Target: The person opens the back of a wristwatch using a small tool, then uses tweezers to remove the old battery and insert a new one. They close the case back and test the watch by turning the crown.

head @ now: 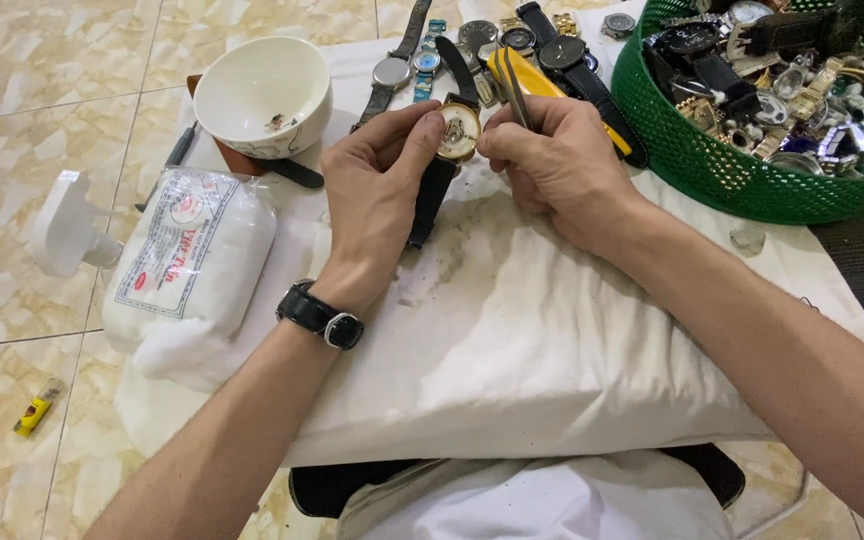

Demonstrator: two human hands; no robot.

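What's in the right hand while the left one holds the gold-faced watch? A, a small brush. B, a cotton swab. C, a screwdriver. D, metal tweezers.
D: the right hand pinches thin metal tweezers whose tips stick up above the fingers, beside the watch held by the left hand.

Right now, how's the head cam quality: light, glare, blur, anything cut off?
Head view: even, soft light with faint shadows under both hands; left hand and right hand sharp; the watch between them is readable, slight sheen on its face; tweezers crisp; green basket cropped at the right edge; mild wide-angle stretch at the corners.
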